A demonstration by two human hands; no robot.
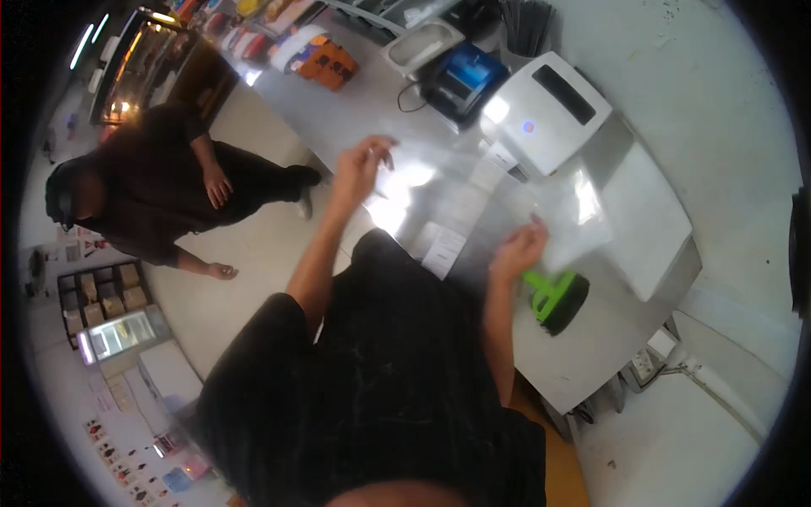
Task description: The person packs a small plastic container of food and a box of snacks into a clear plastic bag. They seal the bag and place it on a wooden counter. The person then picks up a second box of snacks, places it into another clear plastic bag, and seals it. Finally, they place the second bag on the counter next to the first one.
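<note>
The person stands at a grey worktop [591, 355] and holds a large clear plastic sheet [473, 198], possibly a bag, stretched between 2 hands above it. The left hand [361, 165] is raised at the sheet's far left edge, fingers curled and pinching that edge. The right hand [519, 249] grips the near right part of the sheet, fingers bent around the film; whether it pinches 1 layer or 2 cannot be told through the blur and glare.

Judged from this, the step in hand is spreading or opening out the sheet. The next move would call for keeping both pinches firm and the film taut, since it is thin, limp and slippery-looking.

The sheet hangs in front of the white box-shaped machine [549, 110], between it and the person's body. Its long axis runs roughly from the left hand toward the machine's near right side, slanting down to the right; no clear open end shows.

Under the sheet, nearer the person than the machine, lie white paper slips [443, 249]. A green and black hand tool [553, 296] lies on the worktop just right of the right hand. Another person in dark clothes [144, 190] stands well left of the machine, on the floor.
</note>
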